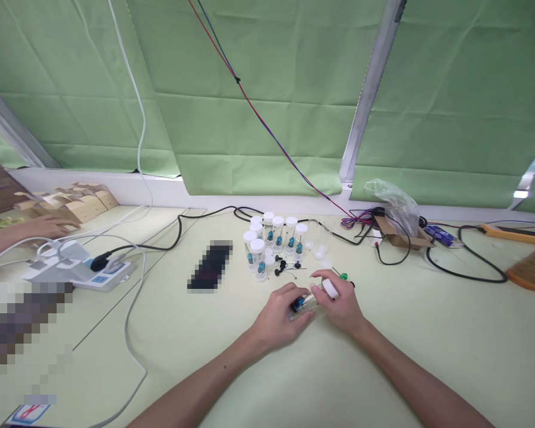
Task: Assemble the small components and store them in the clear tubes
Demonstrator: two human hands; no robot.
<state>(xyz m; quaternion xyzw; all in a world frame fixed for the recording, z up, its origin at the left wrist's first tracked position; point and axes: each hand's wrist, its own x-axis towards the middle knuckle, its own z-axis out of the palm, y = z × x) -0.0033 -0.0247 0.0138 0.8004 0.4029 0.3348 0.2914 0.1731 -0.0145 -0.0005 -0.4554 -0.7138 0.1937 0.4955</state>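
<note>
My left hand (280, 314) is closed around a clear plastic vial (310, 301), which lies tilted with its far end toward the right. A small blue part (298, 304) with a dark end shows inside it. My right hand (342, 304) grips a white cap (330, 289) at the vial's right end; whether the cap is seated on it I cannot tell. Beyond my hands stand several capped vials (257, 261), upright, with blue parts inside. Small black parts (283, 266) lie in front of them. A green-tipped piece (343, 276) lies just past my right hand.
A dark pixelated slab (210, 265) lies left of the vials. Farther left are a power strip (111, 276), white cables and another person's hand (53, 224) near cardboard boxes (82, 202). Uncapped clear vials (320, 252), a carton (401, 233) and an orange bottle (532, 266) are at right.
</note>
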